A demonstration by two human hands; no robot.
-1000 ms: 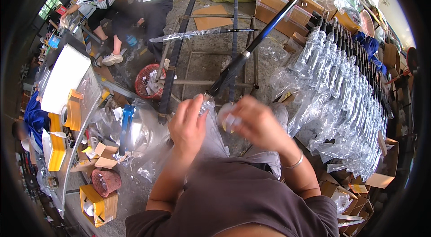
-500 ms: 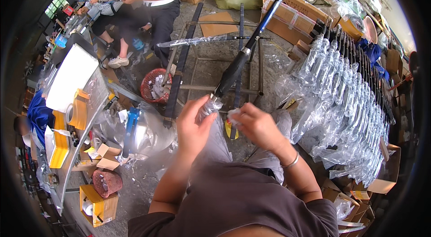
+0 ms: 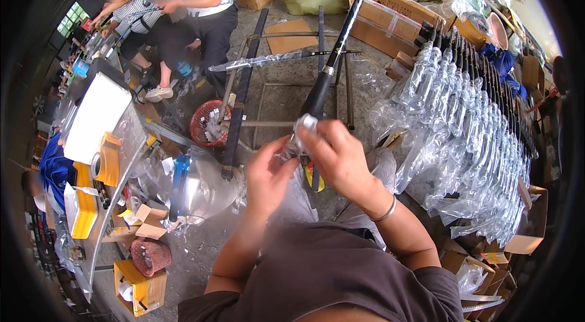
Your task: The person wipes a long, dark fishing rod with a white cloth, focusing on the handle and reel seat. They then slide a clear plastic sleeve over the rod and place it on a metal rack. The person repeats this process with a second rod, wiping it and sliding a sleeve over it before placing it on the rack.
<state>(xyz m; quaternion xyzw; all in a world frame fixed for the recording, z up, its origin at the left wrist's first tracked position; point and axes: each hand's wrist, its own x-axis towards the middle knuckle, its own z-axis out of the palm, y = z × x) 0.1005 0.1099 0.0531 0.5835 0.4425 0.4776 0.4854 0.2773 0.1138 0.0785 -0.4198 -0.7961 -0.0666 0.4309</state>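
A black fishing rod (image 3: 317,93) slants away from me, its thick handle end near and its thin end far to the upper right. My left hand (image 3: 266,175) is closed around the near end, where some crinkled clear plastic shows between the fingers. Against the handle, just above that, my right hand (image 3: 342,160) presses a small white wad (image 3: 308,121), pinched in its fingers; whether it is cloth or tissue I cannot tell. My right fingers partly cover the handle's butt.
A metal frame with padded bars (image 3: 247,87) stands ahead, another plastic-sleeved rod (image 3: 262,61) lying across it. Many sleeved rods (image 3: 451,133) lean in a row at right. Left are a cluttered table (image 3: 122,166) and a red basket (image 3: 207,122). Two people (image 3: 204,2) sit beyond.
My right hand has moved left and up with the white wad, from beside the rod onto its handle. The rod has tilted slightly more upright. The left hand keeps its hold.
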